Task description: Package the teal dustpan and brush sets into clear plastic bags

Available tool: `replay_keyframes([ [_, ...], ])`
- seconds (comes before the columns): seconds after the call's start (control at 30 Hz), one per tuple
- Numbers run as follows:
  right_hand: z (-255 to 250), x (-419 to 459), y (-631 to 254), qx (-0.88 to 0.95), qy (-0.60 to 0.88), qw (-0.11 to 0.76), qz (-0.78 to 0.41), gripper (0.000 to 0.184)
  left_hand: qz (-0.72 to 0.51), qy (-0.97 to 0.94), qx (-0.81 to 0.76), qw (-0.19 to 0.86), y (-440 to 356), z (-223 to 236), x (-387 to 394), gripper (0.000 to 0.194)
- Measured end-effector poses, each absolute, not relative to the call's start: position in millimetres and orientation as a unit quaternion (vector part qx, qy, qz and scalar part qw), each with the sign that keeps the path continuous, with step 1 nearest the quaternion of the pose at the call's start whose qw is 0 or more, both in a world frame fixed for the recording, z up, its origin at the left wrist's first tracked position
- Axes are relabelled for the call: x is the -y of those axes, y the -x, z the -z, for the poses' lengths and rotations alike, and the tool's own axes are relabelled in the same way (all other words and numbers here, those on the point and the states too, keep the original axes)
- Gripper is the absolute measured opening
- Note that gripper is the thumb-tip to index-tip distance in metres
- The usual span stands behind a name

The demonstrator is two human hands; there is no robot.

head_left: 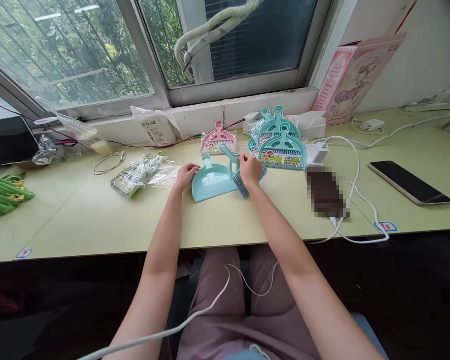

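A small light-blue dustpan (213,181) lies on the table with its handle pointing toward the window. My left hand (187,176) grips it by its left edge, fingers bent around the rim. In my right hand (250,170) is a matching small brush (234,164), held over the dustpan's right side. The brush is tilted, its handle pointing up and left and its blue bristles down. My right fingers close over the brush's middle and hide part of it. Behind the hands stand a wrapped pink dustpan set (219,140) and several wrapped teal sets (283,145).
Left of the dustpan are a bundle of white cables (144,170) in plastic and green packets (7,195). To the right lie a blurred dark object (326,192), a phone (408,182) and white charging cords (358,165). A pink box (356,82) leans by the wall.
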State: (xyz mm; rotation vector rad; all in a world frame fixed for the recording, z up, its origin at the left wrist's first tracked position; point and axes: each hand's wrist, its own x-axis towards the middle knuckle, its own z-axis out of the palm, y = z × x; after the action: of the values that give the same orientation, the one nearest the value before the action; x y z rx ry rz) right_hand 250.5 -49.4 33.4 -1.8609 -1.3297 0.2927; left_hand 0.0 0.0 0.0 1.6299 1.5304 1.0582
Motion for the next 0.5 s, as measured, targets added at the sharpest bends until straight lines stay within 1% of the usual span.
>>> replay_keyframes([
  [0.07, -33.4, 48.1, -252.8, 0.527, 0.735, 0.409, -0.121, 0.039, -0.398, -0.622, -0.589, 0.326, 0.3, -1.8, 2.0, 0.033],
  [0.13, -35.5, 46.9, -255.8, 0.521, 0.737, 0.415, -0.115, 0.039, -0.368, -0.660, -0.581, 0.300, 1.6, -4.8, 4.6, 0.033],
  [0.23, -38.8, 45.1, -262.5, 0.493, 0.750, 0.428, -0.108, 0.040, -0.298, -0.720, -0.590, 0.210, 7.3, -10.9, 9.2, 0.029],
  [0.33, -37.0, 43.7, -271.2, 0.463, 0.760, 0.442, -0.112, 0.038, -0.259, -0.711, -0.644, 0.116, 13.5, -14.9, 12.9, 0.024],
  [0.43, -30.6, 42.0, -278.4, 0.446, 0.753, 0.470, -0.112, 0.029, -0.240, -0.696, -0.671, 0.086, 12.7, -13.8, 15.1, 0.028],
  [0.5, -26.4, 39.9, -281.0, 0.440, 0.743, 0.495, -0.098, 0.033, -0.231, -0.698, -0.672, 0.081, 7.8, -11.4, 16.3, 0.033],
])
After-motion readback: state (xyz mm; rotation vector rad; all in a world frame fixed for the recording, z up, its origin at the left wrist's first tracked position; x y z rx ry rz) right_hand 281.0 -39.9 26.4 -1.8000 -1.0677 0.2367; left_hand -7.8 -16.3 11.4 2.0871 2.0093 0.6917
